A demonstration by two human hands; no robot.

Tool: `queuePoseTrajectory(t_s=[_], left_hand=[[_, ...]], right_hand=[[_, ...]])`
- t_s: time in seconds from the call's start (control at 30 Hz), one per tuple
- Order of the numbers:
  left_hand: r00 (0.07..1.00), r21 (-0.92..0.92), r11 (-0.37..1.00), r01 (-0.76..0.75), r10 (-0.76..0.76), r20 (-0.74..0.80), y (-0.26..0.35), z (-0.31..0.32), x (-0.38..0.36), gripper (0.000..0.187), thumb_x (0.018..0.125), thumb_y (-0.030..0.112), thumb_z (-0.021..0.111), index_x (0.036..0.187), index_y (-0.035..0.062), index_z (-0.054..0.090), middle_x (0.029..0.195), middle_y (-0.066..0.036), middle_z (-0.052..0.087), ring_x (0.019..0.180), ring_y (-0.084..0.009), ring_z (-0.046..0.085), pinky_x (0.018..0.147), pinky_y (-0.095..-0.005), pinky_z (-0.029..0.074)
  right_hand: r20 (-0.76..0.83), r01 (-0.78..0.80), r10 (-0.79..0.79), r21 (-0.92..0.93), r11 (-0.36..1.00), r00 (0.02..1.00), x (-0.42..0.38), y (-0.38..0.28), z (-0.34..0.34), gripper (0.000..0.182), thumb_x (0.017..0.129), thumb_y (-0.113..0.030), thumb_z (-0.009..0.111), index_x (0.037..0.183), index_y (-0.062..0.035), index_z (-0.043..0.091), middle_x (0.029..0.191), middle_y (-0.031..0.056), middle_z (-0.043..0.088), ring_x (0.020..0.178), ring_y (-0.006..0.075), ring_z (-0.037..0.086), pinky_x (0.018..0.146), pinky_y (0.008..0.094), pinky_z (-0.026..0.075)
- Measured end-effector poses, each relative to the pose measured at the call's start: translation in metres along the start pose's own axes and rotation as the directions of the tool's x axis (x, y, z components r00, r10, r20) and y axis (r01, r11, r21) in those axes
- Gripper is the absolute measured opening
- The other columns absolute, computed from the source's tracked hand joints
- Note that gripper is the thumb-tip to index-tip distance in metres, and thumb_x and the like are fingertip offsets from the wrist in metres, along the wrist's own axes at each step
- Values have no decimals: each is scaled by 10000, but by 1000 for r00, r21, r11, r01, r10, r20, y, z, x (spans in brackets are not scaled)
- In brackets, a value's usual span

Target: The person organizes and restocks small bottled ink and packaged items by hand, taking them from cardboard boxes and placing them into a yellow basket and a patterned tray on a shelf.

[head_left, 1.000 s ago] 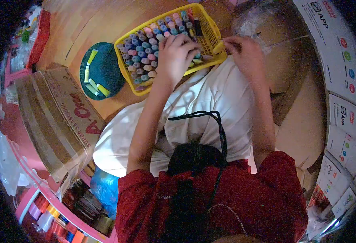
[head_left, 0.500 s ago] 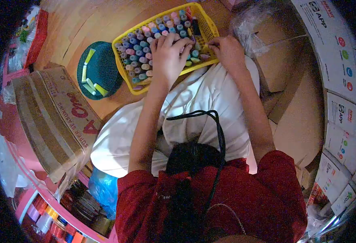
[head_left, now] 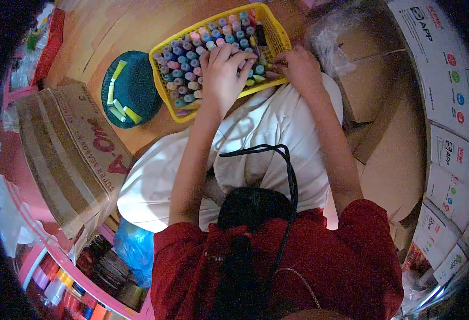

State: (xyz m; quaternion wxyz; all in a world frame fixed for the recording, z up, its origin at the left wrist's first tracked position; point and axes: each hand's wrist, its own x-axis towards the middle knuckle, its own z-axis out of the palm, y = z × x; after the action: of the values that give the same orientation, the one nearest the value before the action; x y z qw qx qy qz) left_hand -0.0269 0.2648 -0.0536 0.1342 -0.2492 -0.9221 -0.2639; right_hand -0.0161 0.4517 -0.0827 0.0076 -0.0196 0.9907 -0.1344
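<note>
A yellow plastic basket (head_left: 171, 114) holds many upright marker-like tubes (head_left: 194, 85) with rounded caps in pink, blue, teal and purple. Over its front middle is my left hand (head_left: 225, 74), fingers bent down among the tubes with the thumb close to the forefinger; what they grip is hidden. My right hand (head_left: 301, 69) is at the basket's right rim, fingertips pinched together just inside it, and anything between them is too small to make out. Between the two hands, several green and teal caps show, and a dark tube (head_left: 260, 34) leans at the right end.
Left of the basket, a dark green mesh round (head_left: 138, 88) bears several yellow-green and pale tubes. A cardboard box (head_left: 79, 154) stands at left, above a pink-rimmed container (head_left: 103, 288). Clear plastic wrap (head_left: 327, 45), cardboard (head_left: 391, 154) and white printed boxes (head_left: 447, 80) line the right.
Both hands stay almost in place at the basket, with only slight finger movement. The whole view has shifted a little.
</note>
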Motion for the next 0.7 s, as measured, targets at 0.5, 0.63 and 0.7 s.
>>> queuePoseTrajectory(t_s=[0.5,0.63,0.7], left_hand=[[996,14,1000,-13,12,87,2,8,2,118,756,210,598,851,171,654,863,-15,542,919,-219,492,835,-410,327],[996,-10,1000,9,-8,87,-4,9,-2,104,753,212,590,834,187,651,844,4,541,905,-203,491,844,-418,316],[997,-21,1000,13,-11,74,-8,6,-3,108,755,214,589,841,192,651,847,3,545,894,-207,496,840,-418,319]], right_hand=[[73,37,-46,123,992,996,-4,0,-7,221,712,-242,638,916,-159,654,837,137,615,816,307,588,733,418,477],[102,0,-19,182,983,995,-5,0,-10,250,712,-277,643,920,-138,653,849,129,613,825,301,574,756,396,456],[109,-10,-14,210,978,994,-4,0,-8,258,713,-286,644,920,-134,656,844,129,611,823,298,567,761,383,446]])
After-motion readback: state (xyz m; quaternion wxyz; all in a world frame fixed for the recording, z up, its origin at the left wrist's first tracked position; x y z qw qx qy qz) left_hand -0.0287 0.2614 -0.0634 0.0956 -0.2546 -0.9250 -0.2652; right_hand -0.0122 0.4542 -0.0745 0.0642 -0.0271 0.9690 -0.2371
